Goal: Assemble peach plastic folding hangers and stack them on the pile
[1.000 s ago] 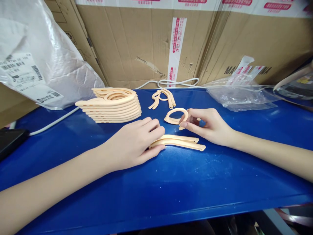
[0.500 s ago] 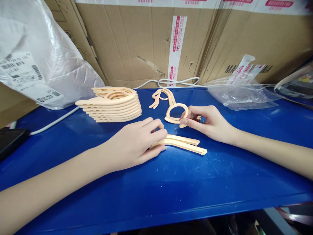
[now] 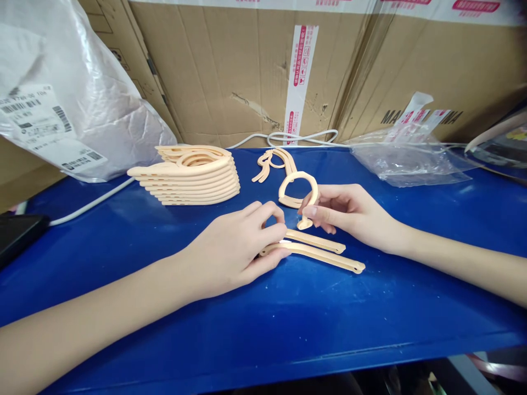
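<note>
Beige plastic arm pieces point(image 3: 325, 257) lie side by side just above the blue table, pinched at their left ends by my left hand point(image 3: 242, 241). Between the thumb and fingers of my right hand point(image 3: 346, 211) is a beige hook point(image 3: 313, 184), its ring upright and its small flat end pointing down over the arm pieces. Behind the hook lie more beige parts point(image 3: 288, 159), with curved arms and small hooks. A neat stack of beige hanger pieces point(image 3: 193, 184) stands to the left, beyond my left wrist.
Cardboard boxes point(image 3: 230, 66) line the back of the blue table point(image 3: 263, 340). A silvery parcel bag point(image 3: 119, 120) leans at the left, near a black device point(image 3: 20, 236) and a white cable point(image 3: 94, 203). Clear plastic wrapping point(image 3: 403, 159) lies at the back right.
My right hand has turned the hook more upright, with its flat end now lower. My left hand has moved slightly right with the arm pieces, whose free ends have shifted right and down.
</note>
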Demonstrator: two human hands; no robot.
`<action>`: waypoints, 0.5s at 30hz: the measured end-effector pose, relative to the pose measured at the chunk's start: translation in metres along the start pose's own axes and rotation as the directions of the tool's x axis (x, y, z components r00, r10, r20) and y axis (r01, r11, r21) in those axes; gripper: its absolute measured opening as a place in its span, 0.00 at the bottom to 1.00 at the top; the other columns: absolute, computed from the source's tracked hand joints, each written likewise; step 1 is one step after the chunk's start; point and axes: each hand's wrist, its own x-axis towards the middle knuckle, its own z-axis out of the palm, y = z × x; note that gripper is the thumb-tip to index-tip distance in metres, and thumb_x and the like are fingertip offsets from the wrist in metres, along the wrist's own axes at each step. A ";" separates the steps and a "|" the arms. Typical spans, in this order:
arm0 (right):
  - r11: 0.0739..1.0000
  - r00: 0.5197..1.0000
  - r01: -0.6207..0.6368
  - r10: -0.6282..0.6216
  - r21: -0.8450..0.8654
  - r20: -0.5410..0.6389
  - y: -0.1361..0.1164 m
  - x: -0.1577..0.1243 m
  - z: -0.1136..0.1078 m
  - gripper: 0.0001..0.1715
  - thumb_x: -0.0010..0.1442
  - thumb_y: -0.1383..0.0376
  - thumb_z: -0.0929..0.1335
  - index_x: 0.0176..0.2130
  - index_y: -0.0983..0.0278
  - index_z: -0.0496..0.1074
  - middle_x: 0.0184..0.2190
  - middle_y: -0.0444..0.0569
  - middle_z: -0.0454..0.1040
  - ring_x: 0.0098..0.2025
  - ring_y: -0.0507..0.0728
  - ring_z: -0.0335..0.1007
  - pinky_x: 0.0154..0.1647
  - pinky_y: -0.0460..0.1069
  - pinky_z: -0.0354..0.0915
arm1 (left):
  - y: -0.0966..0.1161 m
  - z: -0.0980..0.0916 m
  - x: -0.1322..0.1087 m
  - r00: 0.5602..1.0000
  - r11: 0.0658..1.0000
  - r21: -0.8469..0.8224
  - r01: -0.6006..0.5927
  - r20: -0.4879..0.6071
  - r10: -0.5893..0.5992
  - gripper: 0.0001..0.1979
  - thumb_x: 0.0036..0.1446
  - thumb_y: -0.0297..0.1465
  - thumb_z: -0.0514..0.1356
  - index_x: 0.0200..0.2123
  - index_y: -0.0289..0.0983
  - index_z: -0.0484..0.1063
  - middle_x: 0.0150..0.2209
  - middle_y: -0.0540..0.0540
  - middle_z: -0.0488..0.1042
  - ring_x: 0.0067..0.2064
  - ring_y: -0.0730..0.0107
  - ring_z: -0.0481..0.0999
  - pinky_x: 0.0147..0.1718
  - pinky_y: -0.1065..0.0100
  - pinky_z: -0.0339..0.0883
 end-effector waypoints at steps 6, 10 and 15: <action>0.998 0.999 -0.032 0.031 0.062 0.017 0.008 0.002 -0.002 0.13 0.62 0.58 0.69 0.35 0.67 0.73 0.24 0.40 0.66 0.21 0.44 0.58 0.21 0.43 0.58 | 0.003 -0.004 0.000 0.996 0.982 -0.163 0.092 0.020 -0.090 0.12 0.69 0.36 0.50 0.33 0.38 0.61 0.45 0.48 0.67 0.39 0.70 0.67 0.36 0.67 0.61; 0.996 0.998 -0.049 0.046 0.081 0.043 0.011 0.005 -0.005 0.13 0.62 0.58 0.69 0.34 0.67 0.73 0.24 0.41 0.67 0.21 0.45 0.58 0.21 0.42 0.57 | 0.003 -0.010 0.002 0.983 0.919 -0.359 0.163 -0.020 -0.182 0.09 0.67 0.37 0.53 0.35 0.38 0.61 0.46 0.50 0.69 0.41 0.72 0.68 0.38 0.70 0.62; 0.993 0.997 -0.059 0.054 0.104 0.050 0.012 0.005 -0.005 0.13 0.61 0.59 0.69 0.32 0.67 0.73 0.23 0.42 0.67 0.21 0.45 0.59 0.20 0.42 0.57 | 0.001 -0.021 0.004 0.944 0.737 -0.645 0.204 -0.069 -0.321 0.06 0.66 0.35 0.54 0.41 0.41 0.69 0.40 0.53 0.72 0.37 0.75 0.68 0.35 0.73 0.63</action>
